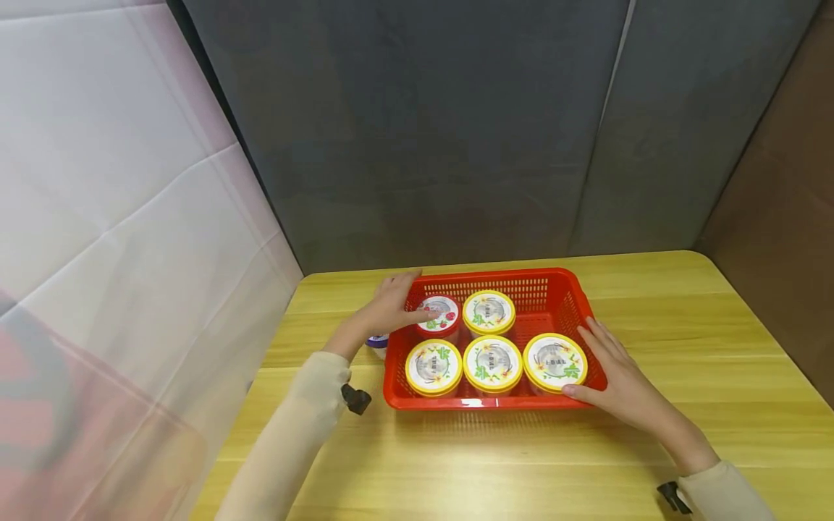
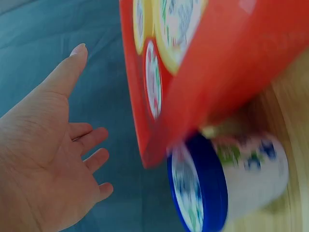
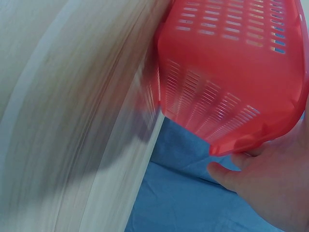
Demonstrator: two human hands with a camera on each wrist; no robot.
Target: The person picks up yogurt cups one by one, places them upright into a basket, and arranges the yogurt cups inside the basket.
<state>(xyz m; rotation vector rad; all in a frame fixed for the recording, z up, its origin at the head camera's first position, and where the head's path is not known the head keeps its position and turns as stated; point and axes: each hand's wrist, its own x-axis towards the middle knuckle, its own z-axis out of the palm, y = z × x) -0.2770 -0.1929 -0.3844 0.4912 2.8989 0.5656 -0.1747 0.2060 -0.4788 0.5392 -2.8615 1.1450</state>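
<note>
A red plastic basket [image 1: 482,404] holds several lidded tubs: yellow-lidded tubs [image 1: 493,363] and one red-lidded tub [image 1: 438,314] at the back left. My left hand [image 1: 386,307] is at the basket's left end, its thumb appearing over the red lid in the head view. The left wrist view shows that hand [image 2: 53,145] with fingers spread, apart from the basket [image 2: 231,58] and holding nothing. My right hand [image 1: 622,380] lies along the basket's right end, thumb at the front corner. In the right wrist view its fingers [image 3: 227,176] reach past the rim fairly straight.
A tub with a blue-purple lid [image 2: 212,179] stands on the wooden table [image 1: 495,470], just outside the basket's left end and partly hidden by my left arm in the head view. Dark cloth [image 1: 423,145] hangs behind the table, and a pale printed sheet [image 1: 117,181] on the left.
</note>
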